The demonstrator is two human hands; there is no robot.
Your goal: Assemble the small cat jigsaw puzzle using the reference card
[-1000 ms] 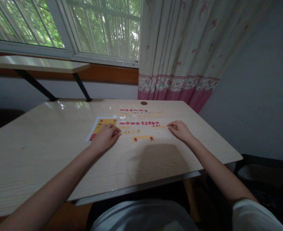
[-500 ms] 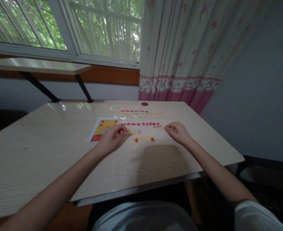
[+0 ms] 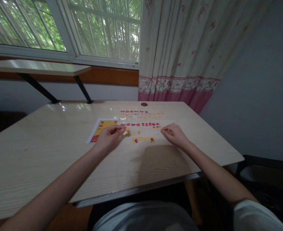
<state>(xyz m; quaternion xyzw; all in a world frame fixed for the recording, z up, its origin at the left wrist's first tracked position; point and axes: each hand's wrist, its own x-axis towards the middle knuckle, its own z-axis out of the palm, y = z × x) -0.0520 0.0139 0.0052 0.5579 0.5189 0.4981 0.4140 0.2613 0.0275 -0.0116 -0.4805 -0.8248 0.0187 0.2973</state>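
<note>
Pinching a small yellow piece [image 3: 126,132], the left hand [image 3: 109,138] faces the right hand [image 3: 175,134], whose fingertips close on something unclear, with the strip [image 3: 143,140] lying left-to-right between them on the table [image 3: 47,154].

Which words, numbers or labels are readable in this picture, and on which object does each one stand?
No text can be read.
On the yellow sheet: print too small and blurred.
On the rows of red pieces: blurred.
On the small piece in the left hand: blurred.
</note>
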